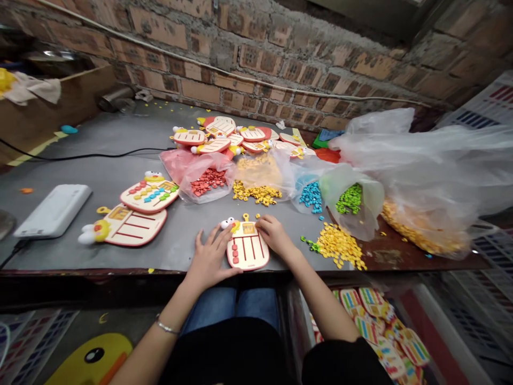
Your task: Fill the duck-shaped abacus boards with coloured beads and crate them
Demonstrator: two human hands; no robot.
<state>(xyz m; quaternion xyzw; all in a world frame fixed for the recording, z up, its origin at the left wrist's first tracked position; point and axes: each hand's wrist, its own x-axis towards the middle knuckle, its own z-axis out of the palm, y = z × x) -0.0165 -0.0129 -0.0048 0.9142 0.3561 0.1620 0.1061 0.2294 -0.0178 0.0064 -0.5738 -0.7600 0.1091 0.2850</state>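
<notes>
A cream toy board [249, 248] with a red rim, slots and a yellow duck head lies flat at the table's front edge. Several red beads [235, 254] sit in its leftmost slot; the other slots look bare. My left hand [208, 259] steadies its left side, fingertips at the duck head and thumb by the lower edge. At the upper right corner, my right hand [274, 232] has its fingers pinched together over the board; whatever they hold is hidden. Beyond lie bags of red beads [208, 181], yellow beads [258, 192], blue beads [311, 197] and green beads [348, 199].
A loose pile of yellow beads [339, 245] lies right of my right arm. On the left are a beaded board [150, 193], another board [136, 227] and a white power bank [54, 211]. More boards [218, 140] are heaped behind. A bin of finished-looking boards [380, 326] stands below right.
</notes>
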